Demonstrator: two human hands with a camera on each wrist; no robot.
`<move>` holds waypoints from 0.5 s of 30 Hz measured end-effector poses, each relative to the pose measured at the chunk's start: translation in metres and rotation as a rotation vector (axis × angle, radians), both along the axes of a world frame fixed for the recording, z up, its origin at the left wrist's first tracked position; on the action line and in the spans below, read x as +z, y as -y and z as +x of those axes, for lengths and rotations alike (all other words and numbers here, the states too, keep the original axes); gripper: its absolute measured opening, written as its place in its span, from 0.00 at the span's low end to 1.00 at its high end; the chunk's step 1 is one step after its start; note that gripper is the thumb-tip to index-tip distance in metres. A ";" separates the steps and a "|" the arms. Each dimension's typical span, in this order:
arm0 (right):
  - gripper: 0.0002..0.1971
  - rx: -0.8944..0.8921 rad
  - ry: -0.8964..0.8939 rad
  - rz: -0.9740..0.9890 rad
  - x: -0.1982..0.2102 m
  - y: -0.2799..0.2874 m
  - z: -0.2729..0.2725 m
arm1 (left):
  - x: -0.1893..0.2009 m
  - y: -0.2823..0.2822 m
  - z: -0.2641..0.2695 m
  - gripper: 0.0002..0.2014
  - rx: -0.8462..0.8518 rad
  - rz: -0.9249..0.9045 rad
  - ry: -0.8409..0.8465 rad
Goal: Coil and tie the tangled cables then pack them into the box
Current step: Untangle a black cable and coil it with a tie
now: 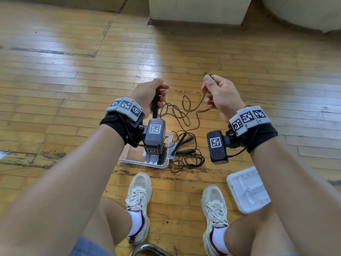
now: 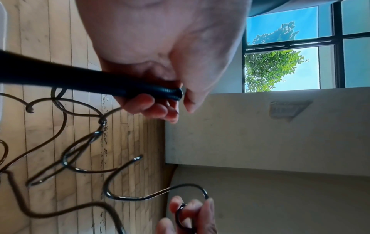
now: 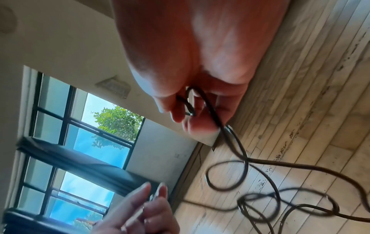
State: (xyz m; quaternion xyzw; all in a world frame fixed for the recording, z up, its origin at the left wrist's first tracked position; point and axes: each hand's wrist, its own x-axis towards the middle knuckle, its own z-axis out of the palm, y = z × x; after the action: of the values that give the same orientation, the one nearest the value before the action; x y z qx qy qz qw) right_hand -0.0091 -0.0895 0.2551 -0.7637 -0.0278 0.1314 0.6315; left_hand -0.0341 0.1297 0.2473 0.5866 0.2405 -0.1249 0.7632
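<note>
A clear plastic box [image 1: 167,145] sits on the wooden floor [image 1: 73,80] just ahead of the person's left shoe [image 1: 139,191]; the left wrist camera hides most of its inside, but a row of grey and black ribbed pieces [image 1: 155,157] shows at its near wall, too small to identify. Just to the right of the box lies a tangle of thin black cables [image 1: 186,156], touching its corner, and further right, beside the right shoe [image 1: 214,202], a white lid [image 1: 247,189] lies on the floor. Above the box the left hand [image 1: 149,95] has its fingers curled round a thick black handle [image 1: 156,106], while the right hand [image 1: 219,95] pinches a thin brown cable [image 1: 186,111] that sags in loops between the two hands. The left wrist view adds the handle's ribbed end [image 2: 170,95] by the thumb. The right wrist view alone shows the cable bent into a small loop [image 3: 190,101] between thumb and fingers [image 3: 202,126].
</note>
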 end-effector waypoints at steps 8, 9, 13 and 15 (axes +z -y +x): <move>0.14 0.264 0.273 -0.368 0.002 -0.016 -0.015 | 0.003 0.037 -0.010 0.19 -0.342 0.031 0.052; 0.12 0.303 0.283 -0.397 0.003 -0.019 -0.018 | 0.001 0.039 -0.010 0.18 -0.312 0.031 0.064; 0.07 0.410 0.332 -0.537 0.009 -0.022 -0.022 | -0.004 0.044 -0.011 0.12 -0.139 0.052 0.126; 0.06 0.466 0.313 -0.580 0.009 -0.023 -0.023 | -0.005 0.043 -0.011 0.07 -0.041 0.087 0.150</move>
State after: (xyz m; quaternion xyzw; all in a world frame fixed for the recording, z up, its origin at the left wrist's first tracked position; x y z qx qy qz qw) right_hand -0.0317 -0.0667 0.2644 -0.8942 -0.2577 0.1555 0.3313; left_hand -0.0452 0.0872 0.2421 0.6318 0.1761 -0.0856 0.7500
